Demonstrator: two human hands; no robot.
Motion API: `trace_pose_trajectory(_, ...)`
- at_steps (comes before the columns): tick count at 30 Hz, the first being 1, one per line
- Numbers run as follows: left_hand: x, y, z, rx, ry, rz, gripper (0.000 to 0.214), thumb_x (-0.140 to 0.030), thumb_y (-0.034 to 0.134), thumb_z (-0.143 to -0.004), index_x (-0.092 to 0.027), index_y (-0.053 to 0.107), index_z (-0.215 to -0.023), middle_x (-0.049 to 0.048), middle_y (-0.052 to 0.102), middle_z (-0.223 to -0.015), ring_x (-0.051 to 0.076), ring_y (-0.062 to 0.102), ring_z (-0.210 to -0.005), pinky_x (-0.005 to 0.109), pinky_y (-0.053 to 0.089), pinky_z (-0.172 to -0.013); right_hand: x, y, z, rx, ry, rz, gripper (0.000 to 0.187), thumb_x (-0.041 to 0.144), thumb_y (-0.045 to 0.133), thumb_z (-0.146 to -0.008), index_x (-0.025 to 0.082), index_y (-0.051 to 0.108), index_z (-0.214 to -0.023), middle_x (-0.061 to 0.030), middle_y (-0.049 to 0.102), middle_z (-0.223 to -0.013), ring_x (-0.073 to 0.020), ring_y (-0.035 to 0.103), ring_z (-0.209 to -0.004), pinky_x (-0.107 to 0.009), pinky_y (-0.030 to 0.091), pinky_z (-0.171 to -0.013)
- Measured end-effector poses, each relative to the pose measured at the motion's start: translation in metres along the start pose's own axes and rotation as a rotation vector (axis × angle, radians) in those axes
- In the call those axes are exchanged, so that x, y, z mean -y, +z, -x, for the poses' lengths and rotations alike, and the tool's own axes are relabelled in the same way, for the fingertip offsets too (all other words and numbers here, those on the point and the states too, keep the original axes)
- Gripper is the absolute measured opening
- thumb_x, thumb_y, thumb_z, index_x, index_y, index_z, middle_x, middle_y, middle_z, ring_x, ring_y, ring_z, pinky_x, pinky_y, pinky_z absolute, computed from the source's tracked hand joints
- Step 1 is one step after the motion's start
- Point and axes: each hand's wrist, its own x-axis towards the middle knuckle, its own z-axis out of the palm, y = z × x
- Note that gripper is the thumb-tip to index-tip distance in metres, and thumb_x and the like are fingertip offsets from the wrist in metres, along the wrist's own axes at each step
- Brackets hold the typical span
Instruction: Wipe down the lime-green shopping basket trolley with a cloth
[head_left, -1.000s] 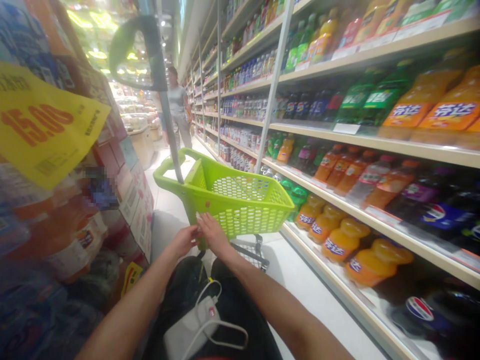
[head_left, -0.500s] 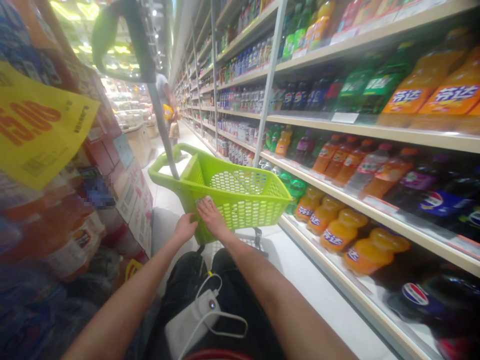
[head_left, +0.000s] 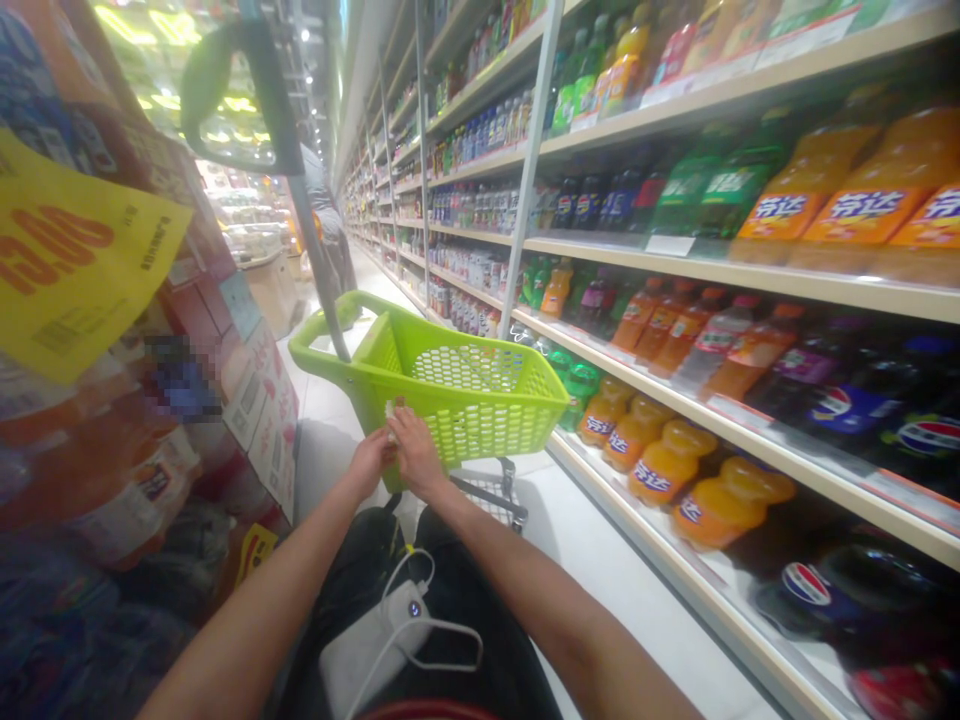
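My left hand (head_left: pixel 370 462) and my right hand (head_left: pixel 417 452) meet in front of the near side of a green shopping basket cart (head_left: pixel 487 412). Their fingers are closed together, and a small crumpled white piece (head_left: pixel 390 410) shows at the fingertips. Whether it is paper or cloth is too small to tell. Behind the hands stands the cart's plastic basket, with white floor showing through its holes. A long grey pole with a dark loop handle (head_left: pixel 289 110) rises from the basket's left end.
Shelves of soda bottles (head_left: pixel 697 460) line the right side. Stacked boxes and bottles with a yellow price sign (head_left: pixel 82 250) stand close on the left. A person (head_left: pixel 326 220) is further down the aisle. A white power bank (head_left: pixel 371 640) with a cable lies against my lap.
My right hand has drawn back from lying flat on the basket's side and come together with my left hand. The person down the aisle has changed position. The view has shifted slightly.
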Motion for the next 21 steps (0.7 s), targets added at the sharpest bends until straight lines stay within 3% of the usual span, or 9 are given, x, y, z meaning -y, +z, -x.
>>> trace_pose_trajectory(2, -0.005, 0.008, 0.005, 0.055, -0.079, 0.213, 0.013, -0.023, 0.052, -0.072, -0.018, 0.061, -0.08, 0.0008, 0.066, -0.073, 0.012, 0.059, -0.066, 0.023, 0.042, -0.059, 0.003, 0.001, 0.0, -0.026, 0.038, 0.021, 0.049, 0.006, 0.042, -0.076, 0.017, 0.051, -0.124, -0.0092, 0.033, -0.142, -0.0233, 0.019, -0.135, -0.048, 0.023, -0.107)
trace_pose_trajectory(5, -0.012, 0.014, 0.011, 0.065, -0.163, 0.291, 0.013, -0.022, 0.048, -0.076, -0.017, 0.06, -0.073, -0.0011, 0.062, -0.061, 0.009, 0.054, -0.052, 0.021, 0.039, -0.052, 0.002, 0.004, 0.005, -0.074, 0.085, 0.028, 0.048, 0.007, 0.047, -0.074, 0.019, 0.054, -0.12, -0.0086, 0.02, -0.148, -0.027, 0.011, -0.137, -0.051, 0.024, -0.106)
trace_pose_trajectory(9, -0.011, 0.014, 0.015, 0.099, -0.23, 0.305, 0.012, -0.022, 0.049, -0.077, -0.017, 0.059, -0.072, -0.0032, 0.056, -0.054, 0.008, 0.049, -0.046, 0.021, 0.038, -0.05, -0.01, 0.003, 0.01, -0.066, -0.023, 0.024, 0.045, 0.006, 0.043, -0.076, 0.015, 0.056, -0.119, -0.0102, 0.032, -0.143, -0.0231, 0.015, -0.136, -0.043, 0.029, -0.107)
trace_pose_trajectory(13, -0.005, 0.009, 0.005, 0.073, -0.101, -0.044, 0.007, -0.023, 0.053, -0.072, -0.02, 0.06, -0.073, -0.0007, 0.062, -0.064, 0.015, 0.058, -0.064, 0.027, 0.042, -0.063, -0.024, -0.009, -0.006, -0.028, -0.109, 0.116, 0.047, 0.007, 0.035, -0.083, 0.018, 0.048, -0.127, -0.0067, 0.046, -0.135, -0.0186, 0.021, -0.135, -0.043, 0.029, -0.107)
trace_pose_trajectory(15, -0.004, 0.005, -0.004, 0.03, -0.014, -0.256, 0.006, -0.016, 0.057, -0.066, -0.02, 0.06, -0.07, 0.0017, 0.065, -0.071, 0.019, 0.06, -0.078, 0.029, 0.042, -0.072, -0.03, -0.014, -0.02, -0.028, -0.106, 0.186, 0.046, 0.006, 0.033, -0.085, 0.017, 0.045, -0.129, -0.0075, 0.044, -0.136, -0.0196, 0.02, -0.136, -0.046, 0.026, -0.108)
trace_pose_trajectory(18, -0.005, -0.003, -0.012, -0.016, 0.05, -0.374, 0.018, -0.006, 0.058, -0.058, -0.022, 0.059, -0.067, 0.003, 0.067, -0.078, 0.023, 0.056, -0.098, 0.03, 0.039, -0.085, -0.038, -0.016, -0.034, 0.012, -0.135, 0.268, 0.045, 0.005, 0.036, -0.086, 0.016, 0.046, -0.128, -0.0093, 0.039, -0.139, -0.0215, 0.019, -0.136, -0.049, 0.023, -0.108)
trace_pose_trajectory(21, -0.006, -0.008, -0.012, -0.036, 0.104, -0.503, 0.024, -0.003, 0.058, -0.055, -0.023, 0.059, -0.068, 0.0042, 0.067, -0.087, 0.025, 0.05, -0.111, 0.032, 0.033, -0.094, -0.046, -0.006, -0.028, 0.084, -0.207, 0.298, 0.042, 0.006, 0.041, -0.085, 0.014, 0.049, -0.125, -0.0113, 0.042, -0.137, -0.022, 0.025, -0.134, -0.049, 0.024, -0.108)
